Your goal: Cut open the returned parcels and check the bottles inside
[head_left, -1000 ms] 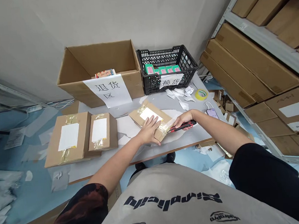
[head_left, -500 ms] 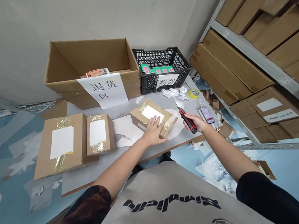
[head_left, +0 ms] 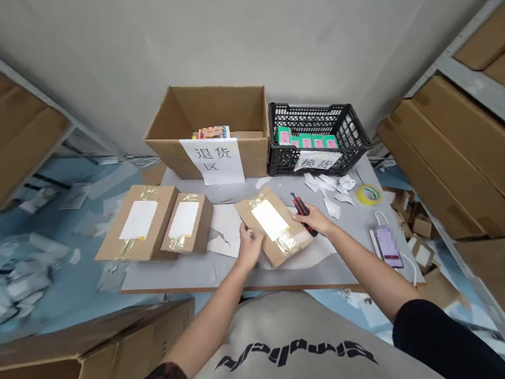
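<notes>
In the head view a small cardboard box (head_left: 263, 212) with a white label and clear tape is tilted over the middle of the table. My left hand (head_left: 251, 244) grips its left edge, fingers curled round the side and partly hidden. A red and black utility knife (head_left: 301, 210) is wrapped in my right hand (head_left: 314, 219), close against the box's right end. I cannot tell whether its blade is out. Under the box lies a white paper sheet (head_left: 223, 230). Two taped, labelled boxes stand to the left: a larger box (head_left: 126, 233) and a smaller box (head_left: 201, 232).
Behind stand an open carton (head_left: 165, 156) with a paper sign and a black plastic crate (head_left: 277, 166) holding green and pink packs. Paper scraps (head_left: 331, 206), a yellow tape roll (head_left: 368, 194) and a phone (head_left: 389, 245) lie at right. A large carton (head_left: 129, 353) is at lower left.
My left hand has gone from lying on top of the small box to gripping its left edge, and the box is turned and tilted. The knife stays in my right hand, now nearer the box.
</notes>
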A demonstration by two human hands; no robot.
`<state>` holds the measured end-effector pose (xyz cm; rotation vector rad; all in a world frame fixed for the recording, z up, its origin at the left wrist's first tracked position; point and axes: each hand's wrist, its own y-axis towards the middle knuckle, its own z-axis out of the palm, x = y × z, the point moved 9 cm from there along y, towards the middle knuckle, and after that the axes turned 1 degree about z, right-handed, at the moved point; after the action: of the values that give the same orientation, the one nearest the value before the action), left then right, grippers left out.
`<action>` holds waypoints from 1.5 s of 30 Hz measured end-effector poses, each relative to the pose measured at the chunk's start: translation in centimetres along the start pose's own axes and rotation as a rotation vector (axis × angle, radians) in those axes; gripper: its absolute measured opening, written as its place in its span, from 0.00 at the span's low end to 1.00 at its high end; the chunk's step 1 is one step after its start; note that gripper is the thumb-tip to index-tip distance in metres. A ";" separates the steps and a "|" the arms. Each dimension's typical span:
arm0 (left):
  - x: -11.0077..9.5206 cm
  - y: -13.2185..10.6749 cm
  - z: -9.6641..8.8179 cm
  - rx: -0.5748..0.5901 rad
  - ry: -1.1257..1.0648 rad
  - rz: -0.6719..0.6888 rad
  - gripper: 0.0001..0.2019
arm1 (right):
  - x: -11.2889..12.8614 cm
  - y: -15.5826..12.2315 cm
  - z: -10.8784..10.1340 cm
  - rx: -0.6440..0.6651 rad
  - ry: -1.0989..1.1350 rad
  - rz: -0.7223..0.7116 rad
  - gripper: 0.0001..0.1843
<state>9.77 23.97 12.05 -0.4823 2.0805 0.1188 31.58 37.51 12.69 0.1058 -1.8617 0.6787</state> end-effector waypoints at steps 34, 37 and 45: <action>-11.7 6.8 11.2 0.375 0.747 0.503 0.27 | -9.1 -8.4 1.6 -0.170 0.379 0.199 0.20; -11.6 6.9 11.4 0.387 0.769 0.478 0.26 | -9.9 -8.1 0.1 -0.055 0.351 0.281 0.20; -11.0 8.2 12.1 0.538 0.758 0.351 0.23 | -7.3 -7.0 -0.4 0.253 0.294 0.176 0.14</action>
<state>21.37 37.95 13.96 0.2184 2.7805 -0.4823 37.54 30.14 9.17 0.0039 -1.5095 0.9957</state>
